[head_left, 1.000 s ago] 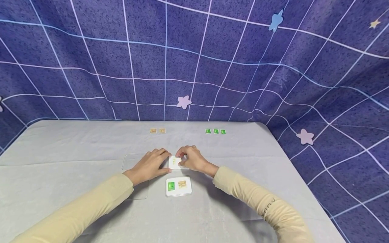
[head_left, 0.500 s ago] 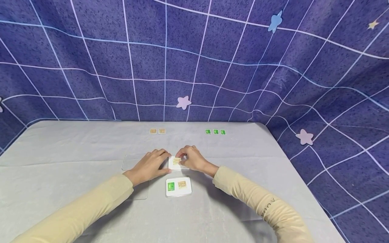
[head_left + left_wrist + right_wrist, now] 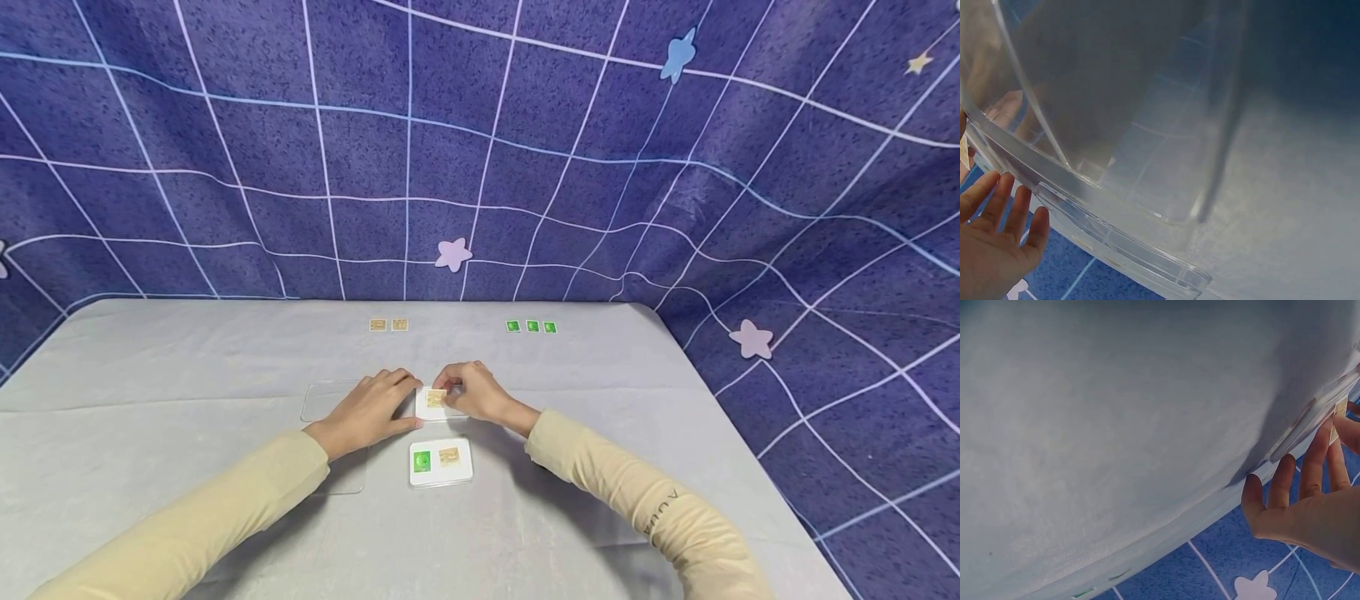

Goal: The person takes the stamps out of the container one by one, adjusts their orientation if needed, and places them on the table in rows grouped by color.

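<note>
My right hand [image 3: 480,393] pinches a tan stamp [image 3: 435,398] between thumb and index finger, low over a white card [image 3: 424,412] in a clear case. In the right wrist view the stamp [image 3: 1335,425] stands tilted at the fingertips, its other fingers spread. My left hand [image 3: 371,408] holds that case by its left end, thumb at the near corner and index finger at the far one. The left wrist view shows its remaining fingers [image 3: 1019,206] fairly straight beside a clear plastic edge. Nearer me lies a second white card case [image 3: 442,477] bearing a green stamp [image 3: 422,461] and a tan stamp [image 3: 449,456].
Two tan stamps [image 3: 388,325] lie at the back of the grey-covered table [image 3: 585,467]. Three green stamps [image 3: 532,327] form a row to their right. Clear plastic lids [image 3: 318,400] lie left, partly under my left arm. A blue grid-patterned curtain [image 3: 525,125] hangs behind.
The tan stamp in my right fingers has turned from nearly edge-on to flatter, its face now showing over the white card. Both hands stay in nearly the same place.
</note>
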### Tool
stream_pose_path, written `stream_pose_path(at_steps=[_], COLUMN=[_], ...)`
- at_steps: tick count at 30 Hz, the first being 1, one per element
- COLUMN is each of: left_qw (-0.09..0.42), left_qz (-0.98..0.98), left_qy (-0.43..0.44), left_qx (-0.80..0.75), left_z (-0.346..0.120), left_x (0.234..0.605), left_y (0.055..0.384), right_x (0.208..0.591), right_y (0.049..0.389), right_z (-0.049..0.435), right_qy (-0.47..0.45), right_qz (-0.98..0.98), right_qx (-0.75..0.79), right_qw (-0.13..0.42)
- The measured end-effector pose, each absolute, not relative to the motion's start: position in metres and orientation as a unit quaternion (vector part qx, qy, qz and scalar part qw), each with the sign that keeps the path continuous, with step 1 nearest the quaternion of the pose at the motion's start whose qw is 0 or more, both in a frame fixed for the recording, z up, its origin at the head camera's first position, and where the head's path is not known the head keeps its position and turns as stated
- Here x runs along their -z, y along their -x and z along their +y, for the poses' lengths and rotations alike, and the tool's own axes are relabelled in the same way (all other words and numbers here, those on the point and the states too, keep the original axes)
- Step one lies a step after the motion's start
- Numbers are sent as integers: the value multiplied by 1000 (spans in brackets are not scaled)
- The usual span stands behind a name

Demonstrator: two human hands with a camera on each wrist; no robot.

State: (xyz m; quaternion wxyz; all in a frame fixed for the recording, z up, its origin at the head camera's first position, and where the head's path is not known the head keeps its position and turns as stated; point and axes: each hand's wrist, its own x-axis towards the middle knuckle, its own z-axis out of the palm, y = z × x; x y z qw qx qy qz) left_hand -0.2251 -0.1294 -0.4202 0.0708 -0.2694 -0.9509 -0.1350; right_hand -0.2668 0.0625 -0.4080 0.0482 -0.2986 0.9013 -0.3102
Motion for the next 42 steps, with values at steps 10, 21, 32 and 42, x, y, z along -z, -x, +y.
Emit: stream_pose_path(at_steps=[10,21,32,42], left_qw=[70,70,66,73], left_qz=[-951,-950,-951,-950], left_qy=[271,271,269,271], left_qx=[131,135,139,137], left_z=[-131,-130,-130,-131], left_x=[422,422,421,421], left_y=[226,225,225,225], right_x=[405,400,393,387], right_y=[268,277,298,320], right_z=[62,63,60,57], right_qy=[289,260,226,199], right_qz=[886,889,899,905], right_qx=[356,366,365,369], right_qw=[71,93,84,73])
